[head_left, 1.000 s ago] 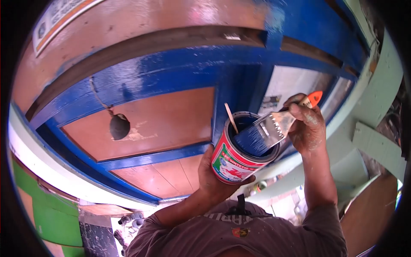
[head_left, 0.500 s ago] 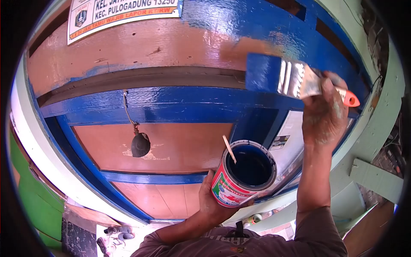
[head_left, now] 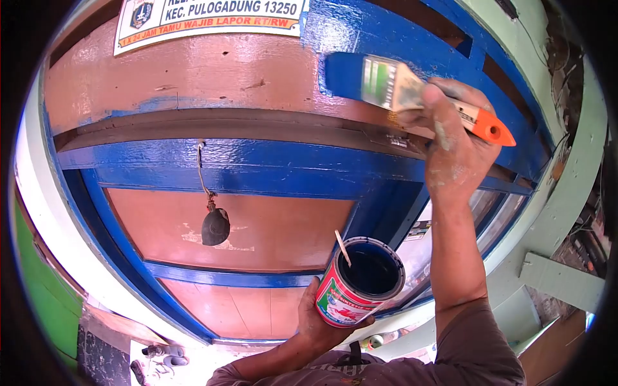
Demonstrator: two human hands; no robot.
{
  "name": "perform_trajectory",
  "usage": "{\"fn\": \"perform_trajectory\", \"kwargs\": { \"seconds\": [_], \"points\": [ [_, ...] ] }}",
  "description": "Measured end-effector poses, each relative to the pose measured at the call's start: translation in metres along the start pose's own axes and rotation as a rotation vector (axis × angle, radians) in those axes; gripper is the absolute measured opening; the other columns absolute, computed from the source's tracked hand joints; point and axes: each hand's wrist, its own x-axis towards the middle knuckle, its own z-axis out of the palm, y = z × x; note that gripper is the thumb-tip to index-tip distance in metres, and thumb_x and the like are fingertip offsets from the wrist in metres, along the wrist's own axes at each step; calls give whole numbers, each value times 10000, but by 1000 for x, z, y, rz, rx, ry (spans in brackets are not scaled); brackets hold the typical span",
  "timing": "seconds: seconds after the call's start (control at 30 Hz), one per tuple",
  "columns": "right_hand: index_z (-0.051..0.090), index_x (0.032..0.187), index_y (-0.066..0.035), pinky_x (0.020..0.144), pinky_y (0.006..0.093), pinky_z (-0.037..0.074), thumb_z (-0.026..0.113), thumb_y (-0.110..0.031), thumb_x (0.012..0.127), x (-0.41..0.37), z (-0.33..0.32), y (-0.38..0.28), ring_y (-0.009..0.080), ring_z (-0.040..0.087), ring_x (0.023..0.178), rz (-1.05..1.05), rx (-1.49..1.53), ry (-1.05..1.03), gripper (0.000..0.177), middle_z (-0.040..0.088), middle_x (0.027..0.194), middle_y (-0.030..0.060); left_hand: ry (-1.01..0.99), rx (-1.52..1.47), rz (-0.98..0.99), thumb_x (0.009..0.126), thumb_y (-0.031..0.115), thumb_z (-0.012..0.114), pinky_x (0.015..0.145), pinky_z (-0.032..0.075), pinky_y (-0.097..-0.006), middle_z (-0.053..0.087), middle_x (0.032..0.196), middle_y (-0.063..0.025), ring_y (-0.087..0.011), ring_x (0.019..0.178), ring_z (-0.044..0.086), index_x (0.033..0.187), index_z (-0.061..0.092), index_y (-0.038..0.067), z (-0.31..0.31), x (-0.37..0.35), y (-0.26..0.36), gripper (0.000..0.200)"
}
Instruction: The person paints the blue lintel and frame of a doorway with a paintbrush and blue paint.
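My right hand point(head_left: 454, 132) grips a wide paintbrush point(head_left: 402, 87) by its pale handle with an orange end. Blue paint covers its bristles, which lie against the wooden board point(head_left: 212, 71) where blue meets bare brownish-pink. Lower down, my left hand point(head_left: 322, 321) is wrapped around a red-labelled paint can point(head_left: 347, 302). Dark blue paint point(head_left: 373, 270) fills part of the open can, and a thin wooden stick point(head_left: 342, 249) leans out over its rim.
A white sign point(head_left: 212, 22) is fixed to the board's upper left. Below hangs a dark lamp-like fitting point(head_left: 215, 226) on a cord, before a blue-framed panel point(head_left: 277, 225). Shoes point(head_left: 164, 354) lie on the floor at lower left. A pale green plank point(head_left: 563, 283) is at right.
My right hand has brought the brush left and up onto the board, and its bristles now meet the wood. The view has shifted slightly; my left hand still holds the can.
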Motion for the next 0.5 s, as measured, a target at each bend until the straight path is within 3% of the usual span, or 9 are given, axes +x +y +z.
{"fn": "perform_trajectory", "kwargs": {
  "seconds": [0.07, 0.1, 0.33, 0.47, 0.5],
  "points": [
    [687, 1061, 71, 648, 310, 636, 826, -86, 889, -1, 19, 6, 209, 744, 691, -44, 23, -30, 271, 734, 894, 160, -62, -2, 7, 985, 742, 361, 1115, 429, -662, 481, 1554, -139, -387, 1422, 471, 1556, 413, 200, -14, 4, -4, 789],
    [733, 997, 8, 688, 233, 551, 818, -55, 896, -3, 29, 3, 88, 669, 790, -52, 54, -73, 146, 730, 919, 66, -69, -4, 10, 989, 740, 359, 1114, 431, -662, 481, 1554, -141, -387, 1420, 473, 1556, 411, 198, -15, 6, -5, 786],
    [722, 963, 16, 670, 222, 531, 800, -29, 898, -4, 24, 5, 80, 652, 755, -166, -32, 15, 111, 718, 886, 61, 30, 9, 8, 1022, 703, 338, 1144, 407, -638, 487, 1550, -150, -385, 1392, 501, 1558, 379, 157, -2, -5, -5, 767],
    [717, 955, 15, 668, 232, 520, 794, -23, 896, 4, 43, 16, 79, 638, 747, -244, 16, -79, 104, 706, 869, 48, -2, 112, 71, 1034, 689, 311, 1152, 401, -634, 493, 1544, -152, -382, 1388, 505, 1555, 377, 145, -7, -5, -10, 756],
    [716, 949, 16, 666, 240, 516, 790, -16, 894, 7, 41, 15, 82, 633, 747, -194, -100, -64, 98, 700, 861, 41, 4, 111, 68, 1035, 687, 306, 1146, 406, -636, 494, 1542, -152, -381, 1387, 506, 1554, 380, 145, -7, -6, -10, 753]
  ]
}}
